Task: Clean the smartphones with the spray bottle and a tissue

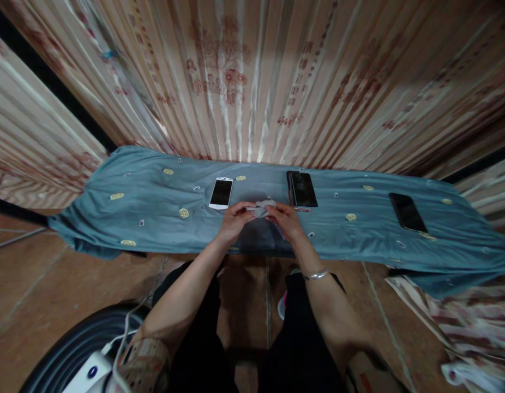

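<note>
Hands meet over the near edge of the desk, left hand and right hand both pinched on a small grey cloth lying between the white phone and dark phone; even tension on both sides would keep it flat.

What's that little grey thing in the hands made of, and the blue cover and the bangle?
Grey thing: looks like soft cloth, matte and crumpled between the left hand and right hand; too small to be sure. Blue cover: woven fabric, matte, wrinkled, draping over the edge, with small yellow motifs. Bangle: seemingly metal, silvery with a bright glint.
</note>
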{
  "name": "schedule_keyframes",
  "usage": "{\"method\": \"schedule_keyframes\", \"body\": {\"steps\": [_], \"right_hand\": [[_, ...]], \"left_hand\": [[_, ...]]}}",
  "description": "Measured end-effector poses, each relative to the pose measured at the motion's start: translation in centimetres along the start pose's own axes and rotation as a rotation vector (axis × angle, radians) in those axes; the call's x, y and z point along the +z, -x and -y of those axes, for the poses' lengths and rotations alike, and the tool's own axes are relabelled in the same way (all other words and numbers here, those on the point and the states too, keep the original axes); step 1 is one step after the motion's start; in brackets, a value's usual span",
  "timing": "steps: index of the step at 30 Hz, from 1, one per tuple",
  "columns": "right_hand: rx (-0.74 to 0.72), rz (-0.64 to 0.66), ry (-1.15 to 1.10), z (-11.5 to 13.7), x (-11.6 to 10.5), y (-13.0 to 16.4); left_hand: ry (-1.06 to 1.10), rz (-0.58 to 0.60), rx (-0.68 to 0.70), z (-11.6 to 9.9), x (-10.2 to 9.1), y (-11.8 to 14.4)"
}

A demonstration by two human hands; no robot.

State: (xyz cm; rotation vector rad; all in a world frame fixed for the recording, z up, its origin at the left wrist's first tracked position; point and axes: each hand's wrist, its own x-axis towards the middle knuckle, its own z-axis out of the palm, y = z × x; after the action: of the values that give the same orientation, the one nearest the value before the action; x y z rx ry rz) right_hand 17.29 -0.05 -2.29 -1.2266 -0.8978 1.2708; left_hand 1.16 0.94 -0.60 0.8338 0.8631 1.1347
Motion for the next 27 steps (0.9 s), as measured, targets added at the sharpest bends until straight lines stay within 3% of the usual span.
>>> {"method": "schedule_keyframes", "body": {"steps": [7, 16, 19, 23, 27], "right_hand": [[-0.132, 0.075, 0.159, 0.5, 0.1, 0.3], [-0.150, 0.193, 0.244, 0.9, -0.8, 0.8], [-0.210, 0.175, 0.350, 1.0, -1.9, 0.4], [-0.391, 0.016, 0.766, 0.8, -3.2, -0.2], [-0.390, -0.054, 1.283, -0.1, -2.9, -0.3]], "left_hand": [[0.027, 0.009, -0.134, -0.5, 0.0, 0.6], [0.175, 0.127, -0.202, -0.4, 0.0, 1.2], [0.181, 0.070, -0.200, -0.2, 0.0, 1.1], [0.199, -0.069, -0.207, -0.3, -0.5, 0.8], [0.198, -0.135, -0.202, -1.5, -1.4, 0.4]]}}
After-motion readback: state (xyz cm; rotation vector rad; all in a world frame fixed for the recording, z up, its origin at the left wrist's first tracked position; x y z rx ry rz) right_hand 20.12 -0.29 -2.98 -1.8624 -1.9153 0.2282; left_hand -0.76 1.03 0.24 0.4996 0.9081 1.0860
